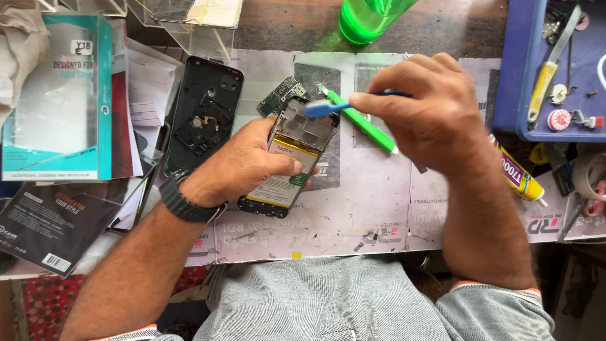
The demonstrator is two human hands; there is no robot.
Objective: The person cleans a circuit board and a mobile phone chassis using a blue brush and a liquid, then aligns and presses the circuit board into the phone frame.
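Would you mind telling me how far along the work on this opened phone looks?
Done: the black back cover is off and lies left of the phone; a small circuit board lies beside it. In hand: the left hand steadies the phone, battery exposed, while the right hand works a blue brush over its upper end. Left: the cover is not yet back on.

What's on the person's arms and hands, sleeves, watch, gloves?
Both hands are bare, no gloves or rings visible. The left hand has a dark, chunky wristwatch with a ribbed strap on its wrist. The right hand has nothing on its wrist. Forearms are uncovered. Short grey sleeves end above the elbows, each edged with an orange and white stripe at the cuff.
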